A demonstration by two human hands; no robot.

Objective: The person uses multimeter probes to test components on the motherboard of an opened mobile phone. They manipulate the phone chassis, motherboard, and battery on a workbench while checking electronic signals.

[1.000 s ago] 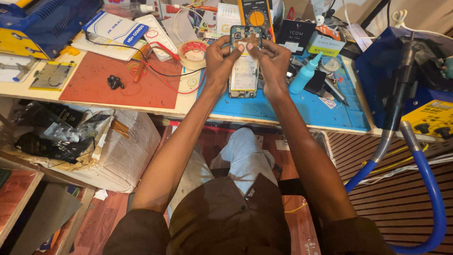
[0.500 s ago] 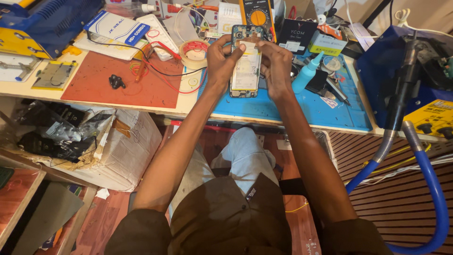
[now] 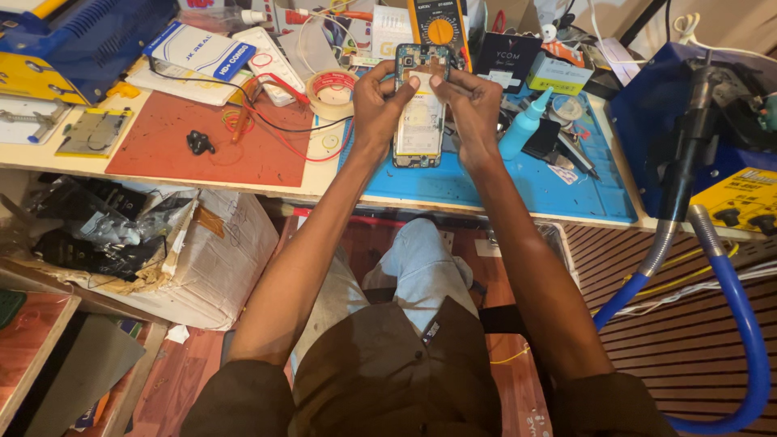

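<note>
An opened smartphone (image 3: 419, 121) with its back removed lies lengthwise over the blue work mat (image 3: 486, 188), its pale battery and circuit parts showing. My left hand (image 3: 379, 105) grips its left edge near the top, thumb pressing toward the upper middle. My right hand (image 3: 469, 103) holds the right edge opposite, fingers curled over the top part. Both thumbs meet near the phone's upper section. What the fingertips pinch there is too small to tell.
A yellow multimeter (image 3: 439, 28) stands behind the phone. A tape roll (image 3: 333, 87) and red wires lie on the red mat (image 3: 212, 150). A blue squeeze bottle (image 3: 524, 128) and tools sit to the right. A blue hose (image 3: 732, 324) hangs at right, a cardboard box (image 3: 212, 263) below left.
Both hands stay on the phone; it has shifted only slightly on the mat, and the fingers have adjusted a little at its top.
</note>
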